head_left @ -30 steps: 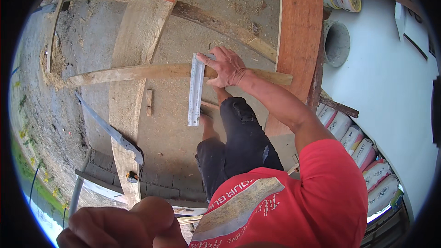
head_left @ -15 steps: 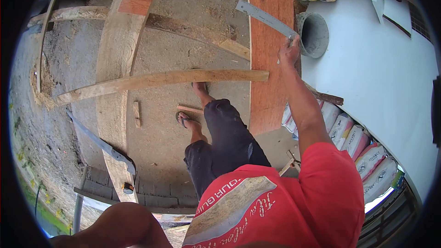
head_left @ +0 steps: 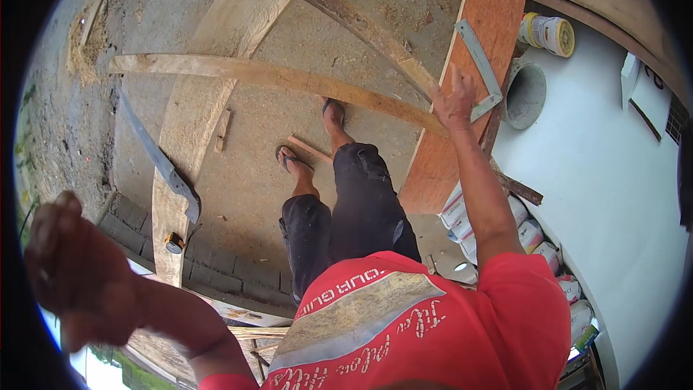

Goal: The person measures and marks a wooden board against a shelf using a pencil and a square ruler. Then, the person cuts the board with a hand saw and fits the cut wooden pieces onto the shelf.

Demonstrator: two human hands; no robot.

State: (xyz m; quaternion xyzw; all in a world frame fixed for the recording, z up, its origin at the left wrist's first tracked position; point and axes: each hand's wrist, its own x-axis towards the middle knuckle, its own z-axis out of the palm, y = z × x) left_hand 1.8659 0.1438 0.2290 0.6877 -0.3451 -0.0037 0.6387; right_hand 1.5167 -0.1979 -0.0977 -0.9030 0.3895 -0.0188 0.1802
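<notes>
Plank (head_left: 193, 117): handsaw (head_left: 167, 170), tape measure (head_left: 174, 243). Reddish board (head_left: 498, 0): square (head_left: 478, 57).

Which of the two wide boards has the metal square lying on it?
The reddish-brown board on the right: the metal square lies across it, whereas the pale board carries a tape measure.

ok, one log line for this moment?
right hand: at strip end | left hand: raised, grip unclear | square: on red board | saw: across plank
</notes>
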